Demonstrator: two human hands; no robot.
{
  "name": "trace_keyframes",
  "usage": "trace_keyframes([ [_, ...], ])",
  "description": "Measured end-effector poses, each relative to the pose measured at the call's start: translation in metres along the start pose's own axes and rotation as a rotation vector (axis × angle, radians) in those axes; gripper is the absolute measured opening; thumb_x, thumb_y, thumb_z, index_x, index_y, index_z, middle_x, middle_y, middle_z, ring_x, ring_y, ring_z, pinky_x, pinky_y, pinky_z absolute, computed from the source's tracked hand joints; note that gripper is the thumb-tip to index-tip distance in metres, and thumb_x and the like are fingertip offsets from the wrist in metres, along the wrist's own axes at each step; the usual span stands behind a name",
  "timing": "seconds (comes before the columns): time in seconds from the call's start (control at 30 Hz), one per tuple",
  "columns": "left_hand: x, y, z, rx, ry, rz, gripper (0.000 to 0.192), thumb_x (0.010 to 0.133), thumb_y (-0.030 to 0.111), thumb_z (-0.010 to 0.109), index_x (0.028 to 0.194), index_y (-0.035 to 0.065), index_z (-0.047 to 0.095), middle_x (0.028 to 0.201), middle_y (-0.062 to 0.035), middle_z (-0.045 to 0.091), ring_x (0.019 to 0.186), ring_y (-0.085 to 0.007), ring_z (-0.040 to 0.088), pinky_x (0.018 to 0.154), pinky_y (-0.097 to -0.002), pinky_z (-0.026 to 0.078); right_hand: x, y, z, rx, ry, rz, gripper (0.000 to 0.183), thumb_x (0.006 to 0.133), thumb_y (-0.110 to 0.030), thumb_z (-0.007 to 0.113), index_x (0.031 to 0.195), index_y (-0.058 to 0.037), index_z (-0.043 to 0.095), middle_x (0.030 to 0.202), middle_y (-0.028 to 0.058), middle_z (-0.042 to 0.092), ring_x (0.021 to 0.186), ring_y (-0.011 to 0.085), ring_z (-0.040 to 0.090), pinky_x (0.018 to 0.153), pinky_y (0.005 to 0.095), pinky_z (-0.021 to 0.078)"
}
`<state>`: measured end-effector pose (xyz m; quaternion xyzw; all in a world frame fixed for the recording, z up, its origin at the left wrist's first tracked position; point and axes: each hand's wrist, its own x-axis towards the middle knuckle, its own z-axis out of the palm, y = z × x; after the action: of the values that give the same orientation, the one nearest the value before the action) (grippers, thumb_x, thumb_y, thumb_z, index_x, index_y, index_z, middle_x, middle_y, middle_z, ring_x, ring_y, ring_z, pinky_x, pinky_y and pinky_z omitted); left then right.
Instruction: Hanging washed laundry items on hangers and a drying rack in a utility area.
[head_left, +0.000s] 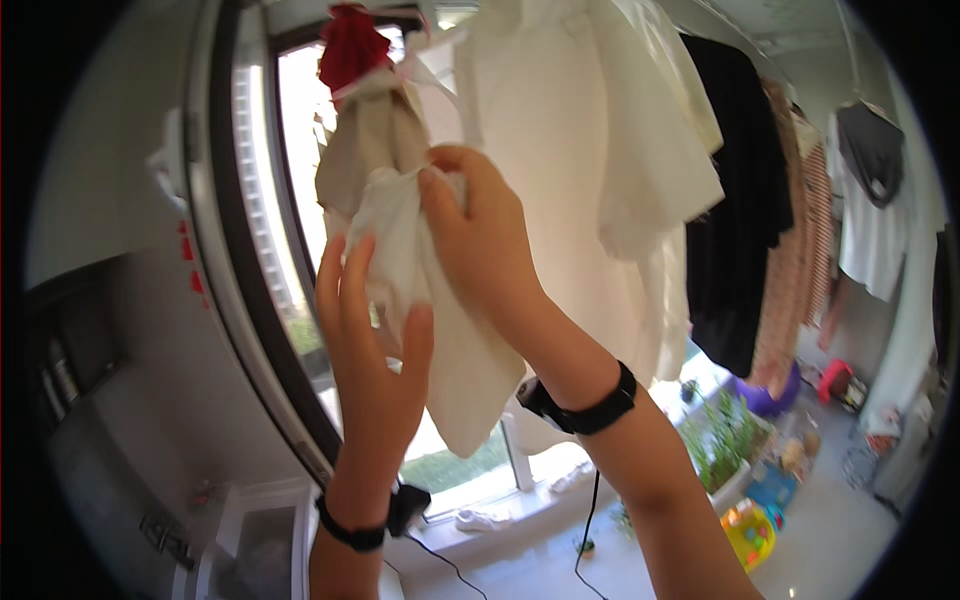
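Observation:
My right hand (487, 232) pinches the top of a white cloth garment (394, 225) between thumb and fingers, at about the middle of the view. Just left of it and lower, my left hand (367, 352) is raised with its fingers spread beside the cloth. Whether those fingertips touch the fabric cannot be told. Directly behind the cloth hangs a beige garment (337, 165), with a red cloth piece (352, 49) above it. A large cream-white garment (540, 112) hangs close to my right hand. Each wrist wears a black strap with a small device.
Further right hang a black garment (735, 187) and a white shirt with a grey hood (866, 195). A dark door frame (255, 247) rises at left by the window. Low at right are a potted plant (720, 442), a purple ball (772, 394) and a yellow toy (750, 536).

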<state>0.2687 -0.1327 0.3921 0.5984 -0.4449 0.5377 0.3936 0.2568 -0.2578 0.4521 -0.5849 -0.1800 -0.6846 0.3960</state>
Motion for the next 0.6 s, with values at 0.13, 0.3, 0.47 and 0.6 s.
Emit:
trace_keyframes([
  [0.13, -0.103, 0.006, 0.018, -0.457, -0.092, -0.372, 0.076, 0.072, -0.001, 0.058, 0.137, 0.0044, 0.018, 0.138, -0.0178, 0.024, 0.129, -0.0311, 0.025, 0.105, -0.0414, 0.025, -0.076, 0.0, -0.048, -0.169, -0.525, -0.012, 0.015, 0.085, -0.012, 0.052, 0.096, -0.0026, 0.057, 0.095, 0.0121, 0.056, 0.082, 0.0312, 0.056, 0.071, 0.0347, 0.0462],
  [0.3, -0.207, 0.039, 0.044, -0.419, -0.17, -0.532, 0.063, 0.067, -0.008, 0.049, 0.127, -0.0036, 0.033, 0.126, -0.0211, 0.038, 0.12, -0.0358, 0.037, 0.101, -0.0417, 0.03, -0.156, -0.006, -0.117, -0.411, -0.93, 0.144, 0.016, 0.085, -0.013, 0.052, 0.099, -0.0076, 0.055, 0.103, 0.0072, 0.054, 0.086, 0.0269, 0.059, 0.068, 0.0348, 0.0495],
  [0.47, -0.24, 0.063, 0.082, -0.538, -0.52, -0.444, 0.055, 0.061, -0.011, 0.047, 0.116, -0.0014, 0.046, 0.112, -0.0201, 0.048, 0.106, -0.0379, 0.046, 0.093, -0.0404, 0.038, -0.21, 0.017, -0.223, -0.767, -1.147, 0.06, 0.017, 0.083, -0.019, 0.054, 0.098, -0.011, 0.055, 0.099, 0.0054, 0.054, 0.079, 0.0233, 0.06, 0.059, 0.0326, 0.0492],
  [0.6, -0.278, 0.098, 0.117, -0.626, -0.728, -0.353, 0.041, 0.064, -0.009, 0.051, 0.104, 0.0003, 0.053, 0.105, -0.0147, 0.054, 0.099, -0.0337, 0.052, 0.085, -0.0395, 0.043, -0.251, 0.01, -0.314, -0.963, -1.407, -0.208, 0.021, 0.081, -0.03, 0.057, 0.074, -0.0103, 0.052, 0.073, 0.0022, 0.051, 0.061, 0.0178, 0.056, 0.05, 0.03, 0.0461],
])
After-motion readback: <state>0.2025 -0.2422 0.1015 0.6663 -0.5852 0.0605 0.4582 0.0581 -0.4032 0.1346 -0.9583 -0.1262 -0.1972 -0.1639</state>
